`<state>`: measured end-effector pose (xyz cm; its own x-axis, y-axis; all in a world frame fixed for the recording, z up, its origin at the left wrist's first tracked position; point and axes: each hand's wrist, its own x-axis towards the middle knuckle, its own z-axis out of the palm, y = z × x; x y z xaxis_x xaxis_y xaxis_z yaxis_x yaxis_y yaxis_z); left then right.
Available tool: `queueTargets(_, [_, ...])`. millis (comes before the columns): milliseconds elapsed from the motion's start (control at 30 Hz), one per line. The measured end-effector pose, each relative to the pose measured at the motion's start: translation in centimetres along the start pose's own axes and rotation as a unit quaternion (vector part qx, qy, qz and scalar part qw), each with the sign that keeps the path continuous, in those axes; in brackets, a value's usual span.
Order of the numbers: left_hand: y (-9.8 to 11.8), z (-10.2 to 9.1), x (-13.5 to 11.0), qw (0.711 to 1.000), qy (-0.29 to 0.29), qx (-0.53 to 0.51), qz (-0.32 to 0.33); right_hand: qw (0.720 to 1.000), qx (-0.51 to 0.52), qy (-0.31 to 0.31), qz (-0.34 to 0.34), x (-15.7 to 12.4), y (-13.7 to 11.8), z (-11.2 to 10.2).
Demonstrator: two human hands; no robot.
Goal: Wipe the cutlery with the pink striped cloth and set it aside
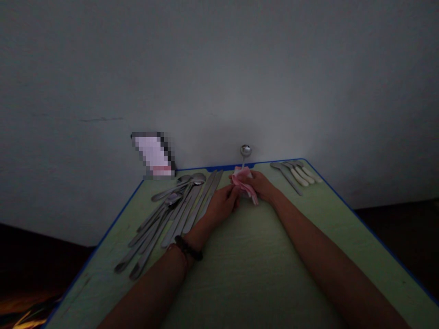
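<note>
A shiny round-bowled metal spoon [245, 150] stands up above the far edge of the table, its bowl on top. Pink cloth [244, 179] is bunched around its handle. My right hand [259, 185] is closed on the cloth from the right, pressing it about the handle. Just below and to the left, my left hand [223, 203] is closed at the handle's lower end, its fingertips against the cloth. The cloth and fingers hide most of the handle. Left of my left hand lie several metal table knives [185, 210] side by side.
Several metal spoons [151, 237] lie in an overlapping pile on the left of the green, blue-edged table [267, 274]. At the far right are several white-handled utensils [302, 176] and a metal one [291, 182]. A pixelated phone-like device [152, 153] leans against the wall.
</note>
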<state>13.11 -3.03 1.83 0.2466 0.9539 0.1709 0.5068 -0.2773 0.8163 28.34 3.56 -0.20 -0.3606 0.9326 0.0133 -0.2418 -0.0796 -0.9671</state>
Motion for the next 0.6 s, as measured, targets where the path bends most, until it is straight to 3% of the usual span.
queueTargets(267, [-0.1,0.0,0.1,1.000,0.003,0.009,0.010,0.999,-0.025,-0.025,-0.008,0.2,0.3,-0.2])
queueTargets(433, [0.2,-0.1,0.0,0.999,-0.014,0.029,0.021,0.999,0.046,-0.025,0.004,0.1,-0.2,0.1])
queueTargets(600, [0.2,0.1,-0.2,0.998,-0.038,0.043,0.032,0.989,0.143,0.024,-0.002,0.3,-0.6,0.1])
